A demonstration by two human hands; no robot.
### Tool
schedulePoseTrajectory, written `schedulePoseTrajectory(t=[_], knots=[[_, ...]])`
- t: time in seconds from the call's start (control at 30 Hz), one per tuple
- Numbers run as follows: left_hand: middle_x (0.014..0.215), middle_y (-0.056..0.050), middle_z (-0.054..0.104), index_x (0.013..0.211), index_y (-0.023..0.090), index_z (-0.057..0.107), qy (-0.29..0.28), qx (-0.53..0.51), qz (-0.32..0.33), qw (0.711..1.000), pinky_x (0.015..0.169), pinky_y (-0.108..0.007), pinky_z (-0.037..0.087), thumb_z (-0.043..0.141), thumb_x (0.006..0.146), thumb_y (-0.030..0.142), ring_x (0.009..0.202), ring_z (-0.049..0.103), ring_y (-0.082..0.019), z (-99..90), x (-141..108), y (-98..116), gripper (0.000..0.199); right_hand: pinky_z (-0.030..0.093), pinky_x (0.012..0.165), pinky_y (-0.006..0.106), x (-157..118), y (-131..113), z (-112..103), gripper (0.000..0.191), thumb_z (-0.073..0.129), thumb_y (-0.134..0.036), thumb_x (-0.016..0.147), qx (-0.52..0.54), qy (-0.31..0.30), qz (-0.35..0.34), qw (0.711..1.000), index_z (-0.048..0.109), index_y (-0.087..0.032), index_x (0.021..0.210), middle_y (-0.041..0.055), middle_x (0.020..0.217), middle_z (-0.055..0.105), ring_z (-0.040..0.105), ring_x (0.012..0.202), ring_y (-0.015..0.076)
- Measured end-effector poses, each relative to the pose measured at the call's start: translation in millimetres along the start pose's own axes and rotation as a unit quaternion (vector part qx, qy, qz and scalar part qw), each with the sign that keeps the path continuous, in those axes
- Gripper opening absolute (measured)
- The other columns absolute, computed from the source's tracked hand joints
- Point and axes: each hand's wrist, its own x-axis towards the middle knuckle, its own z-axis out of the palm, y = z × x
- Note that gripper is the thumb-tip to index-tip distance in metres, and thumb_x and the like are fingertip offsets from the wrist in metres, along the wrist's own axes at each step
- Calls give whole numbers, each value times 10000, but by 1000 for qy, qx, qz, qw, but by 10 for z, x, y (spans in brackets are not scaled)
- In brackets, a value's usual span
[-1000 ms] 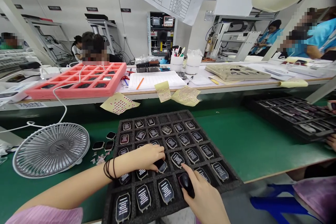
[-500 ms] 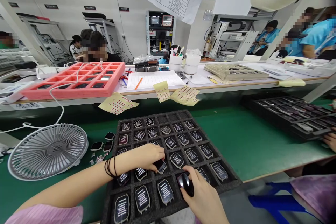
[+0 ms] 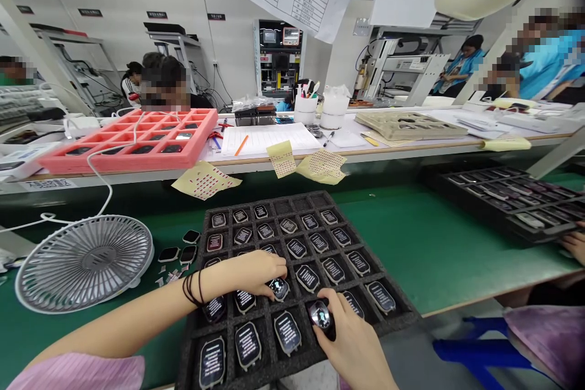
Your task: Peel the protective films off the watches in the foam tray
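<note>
A black foam tray [image 3: 315,332] lies before me, its compartments holding several smartwatches with lines of white text on their screens. My left hand [image 3: 261,271] reaches across the tray, fingers closed on the edge of a smartwatch [image 3: 279,288] in a middle compartment; its screen shows a bright picture. Nearer the front right, my right hand [image 3: 350,335] grips another smartwatch [image 3: 320,315] between thumb and fingers, over its compartment. That screen is lit too, with a glare on it. Part of each held watch is hidden by fingers.
Left of the tray are a grey fan [image 3: 85,265] and loose watches [image 3: 169,255] with small scraps. A pink foam tray [image 3: 128,161] stands on the shelf [image 3: 256,166] above. To the right, a co-worker's hand [image 3: 574,242] is at another black tray [image 3: 507,204].
The screens of both held smartwatches have gone from dark to lit with a picture. My hands have stayed almost in place.
</note>
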Motion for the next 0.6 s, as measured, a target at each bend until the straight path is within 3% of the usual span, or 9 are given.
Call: schedulePoseTrajectory(t=[0.17,0.33,0.5,0.6], knots=[[934,-62,655,986,163,593,-9,-3,-13,1000,713,-299,518,786,697,317,846,650,-231,1,2,4,380,413,460,245,-6,-27,-8,411,484,-132,762,-11,0,-2,1000,425,-298,1133,-6,957,637,642,572,167],[943,-82,653,974,147,588,-12,12,-7,1000,704,-305,522,778,705,334,847,647,-240,16,7,-9,379,438,473,251,-2,-2,-13,301,476,-130,771,-4,-21,-5,1000,444,-285,1028,-8,937,627,650,601,177],[945,-68,657,981,153,590,-6,8,-5,1000,720,-301,520,794,685,327,848,649,-234,13,-3,-7,399,455,491,241,-9,22,-1,365,472,-151,786,16,-27,-9,999,424,-296,1118,1,964,631,661,649,172],[952,-72,659,972,154,591,-4,6,0,1000,743,-297,516,784,701,319,871,646,-232,1,-8,5,371,462,502,245,-13,22,3,301,460,-156,795,14,-25,-5,1000,443,-289,1065,4,960,627,664,669,177]])
